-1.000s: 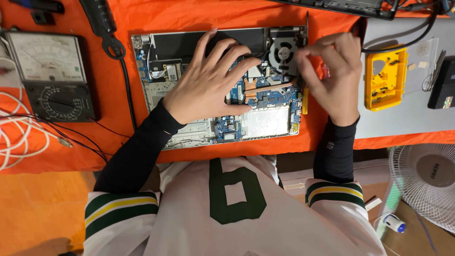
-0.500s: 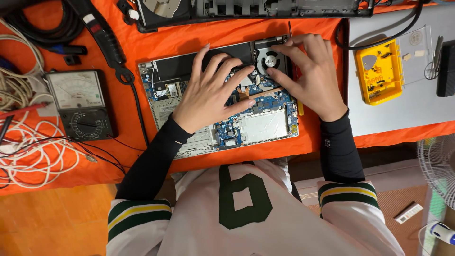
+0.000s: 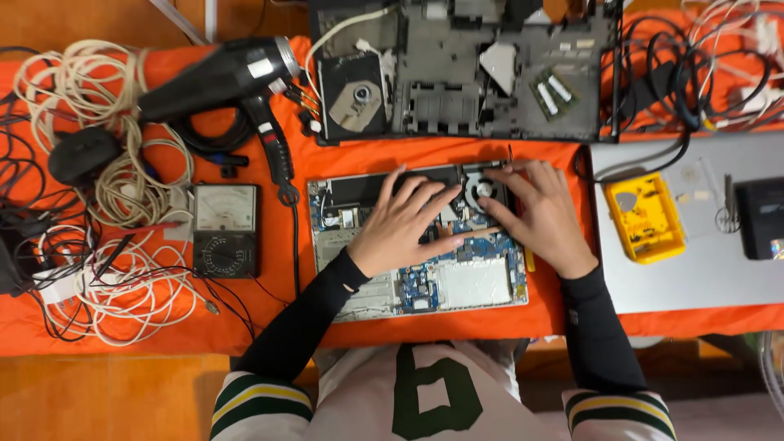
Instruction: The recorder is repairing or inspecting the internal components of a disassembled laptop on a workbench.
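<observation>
So, starting at the left edge, a messy heap of white and black cables [image 3: 98,245] sprawls over the orange cloth [image 3: 269,327], with a black hair-dryer-shaped heat gun [image 3: 229,77] above it and a black analog multimeter with a pale dial face [image 3: 225,229] just beside the wires.

Next comes the opened silver laptop base [image 3: 416,241], lying flat near the middle of the cloth with its cover off. You can see the blue circuit board, a long black strip along the top, a pale metal plate at the lower right and a round black cooling fan [image 3: 485,190] in the upper right corner.

Left hand [image 3: 400,229] lies spread wide and flat on the board, holding nothing. Right hand [image 3: 539,212] is also open, fingers resting at the fan.

Behind sits a bigger gutted dark grey laptop chassis [image 3: 465,73]. Further right, a yellow plastic case [image 3: 647,216] rests on a grey sheet [image 3: 694,278].
</observation>
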